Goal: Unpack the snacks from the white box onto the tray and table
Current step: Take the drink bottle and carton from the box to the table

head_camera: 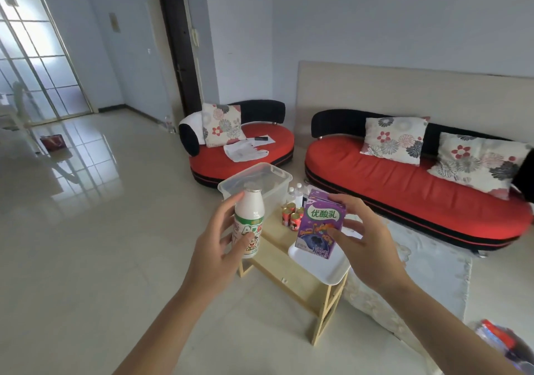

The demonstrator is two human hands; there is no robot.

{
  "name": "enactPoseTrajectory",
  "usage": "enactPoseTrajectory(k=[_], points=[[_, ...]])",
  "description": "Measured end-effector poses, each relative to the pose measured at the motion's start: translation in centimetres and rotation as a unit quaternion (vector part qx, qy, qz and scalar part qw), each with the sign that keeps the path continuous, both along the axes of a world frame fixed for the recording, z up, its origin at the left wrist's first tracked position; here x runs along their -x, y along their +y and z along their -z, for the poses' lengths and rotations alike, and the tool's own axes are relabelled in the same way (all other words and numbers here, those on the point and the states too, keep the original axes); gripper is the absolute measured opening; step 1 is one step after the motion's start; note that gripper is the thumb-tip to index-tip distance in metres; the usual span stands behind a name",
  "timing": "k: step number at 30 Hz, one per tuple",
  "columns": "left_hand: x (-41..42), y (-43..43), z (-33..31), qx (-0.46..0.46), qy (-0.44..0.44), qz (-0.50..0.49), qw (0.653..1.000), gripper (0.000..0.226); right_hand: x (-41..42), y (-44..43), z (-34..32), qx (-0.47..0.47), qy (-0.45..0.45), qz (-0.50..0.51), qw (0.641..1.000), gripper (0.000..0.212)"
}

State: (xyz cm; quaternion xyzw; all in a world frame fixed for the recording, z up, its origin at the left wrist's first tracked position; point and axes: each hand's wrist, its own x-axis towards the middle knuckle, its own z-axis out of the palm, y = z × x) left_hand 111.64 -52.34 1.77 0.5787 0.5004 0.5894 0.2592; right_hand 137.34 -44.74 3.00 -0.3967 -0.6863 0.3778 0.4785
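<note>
Left hand (219, 247) wraps a white bottle (249, 218) held upright, right hand (367, 241) grips a purple carton (320, 227), both raised over the wooden surface (274, 238), carton above the white tray (323, 270) at its near right corner; red cans (291, 215) mid-surface, white box (260, 178) at far edge.

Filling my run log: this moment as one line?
left hand: grips white bottle | right hand: grips purple carton | both: held above table | red cans: on table | white tray: on table
</note>
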Motion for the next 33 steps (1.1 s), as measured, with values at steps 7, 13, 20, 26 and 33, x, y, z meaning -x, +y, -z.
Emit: enactPoseTrajectory(k=[7, 13, 20, 26, 33], points=[[2.6, 11.4, 2.3, 0.021, 0.017, 0.009, 1.000, 0.063, 3.5, 9.2, 3.1, 0.023, 0.016, -0.004, 1.000, 0.056], [4.3, 20.5, 3.4, 0.059, 0.085, 0.043, 0.994, 0.064, 5.2, 16.9, 4.7, 0.029, -0.008, -0.002, 1.000, 0.066], [5.9, 28.6, 5.2, 0.060, 0.082, 0.044, 0.994, 0.065, 6.8, 23.9, 6.4, 0.039, -0.017, 0.022, 0.999, 0.061], [7.1, 34.0, 8.6, 0.070, 0.086, 0.079, 0.991, 0.063, 9.6, 27.9, 9.3, 0.039, -0.058, 0.044, 0.997, 0.064], [10.0, 40.5, 13.6, 0.085, 0.067, 0.125, 0.986, 0.061, 13.0, 32.0, 14.1, 0.046, -0.129, 0.135, 0.981, 0.063]])
